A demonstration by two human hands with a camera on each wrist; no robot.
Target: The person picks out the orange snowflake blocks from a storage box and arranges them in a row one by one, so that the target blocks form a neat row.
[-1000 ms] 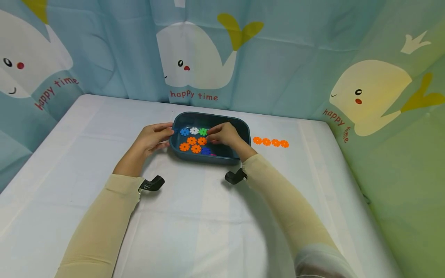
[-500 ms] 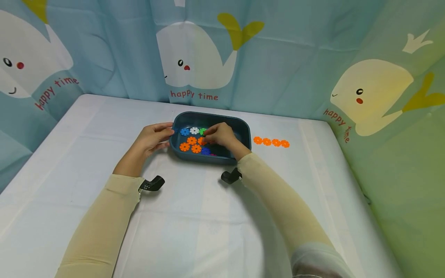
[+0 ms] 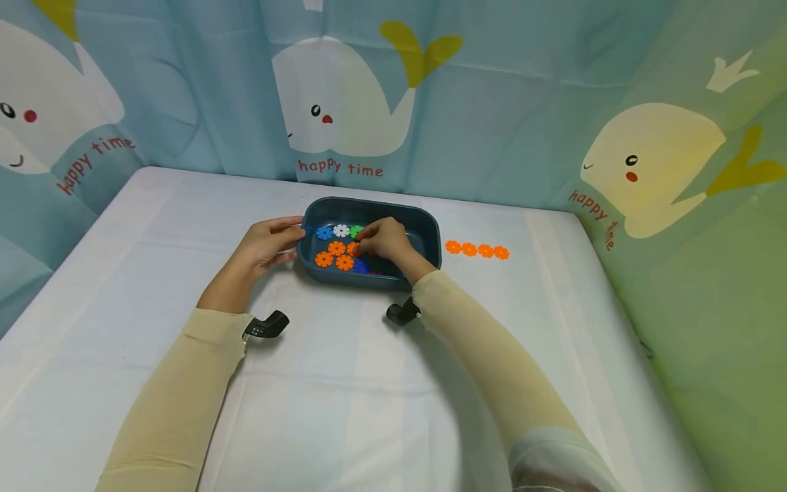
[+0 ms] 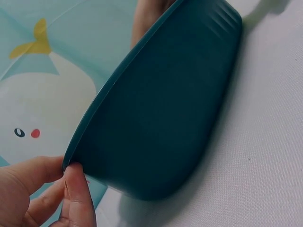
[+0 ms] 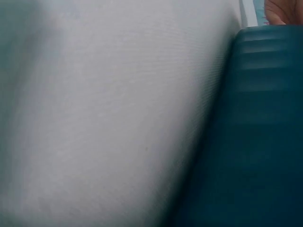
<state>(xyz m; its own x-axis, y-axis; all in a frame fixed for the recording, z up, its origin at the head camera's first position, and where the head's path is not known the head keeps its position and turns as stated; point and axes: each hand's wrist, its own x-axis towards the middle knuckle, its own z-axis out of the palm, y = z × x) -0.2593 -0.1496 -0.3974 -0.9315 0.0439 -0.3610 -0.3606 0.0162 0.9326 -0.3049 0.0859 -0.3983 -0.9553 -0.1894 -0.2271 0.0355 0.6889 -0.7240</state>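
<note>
My left hand [image 3: 261, 246] pinches the left end of a dark teal plastic tray [image 3: 344, 279] by its rim; in the left wrist view the thumb and fingers [image 4: 78, 194] meet across that rim. Reaching down inside the tray, my right hand [image 3: 390, 242] has its bent fingertips right at an orange notched plastic disc [image 3: 352, 249] and partly covers it; whether it grips the disc I cannot tell. Around it lie more orange discs [image 3: 336, 248], a light blue disc [image 3: 324, 233], a white disc [image 3: 341, 231], a partly covered green disc [image 3: 354, 231] and a dark blue disc [image 3: 360, 266].
Several orange discs [image 3: 470, 249] lie in a row, edge to edge, on the white-covered table [image 3: 344, 383] to the right of the tray. A curtain with printed whales [image 3: 344, 102] hangs behind the table. Black camera mounts [image 3: 268, 324] stick out from both wrists.
My right hand has moved slightly left inside the tray, its fingertips now over the edge of the orange disc. The left hand keeps its place at the tray's rim.
</note>
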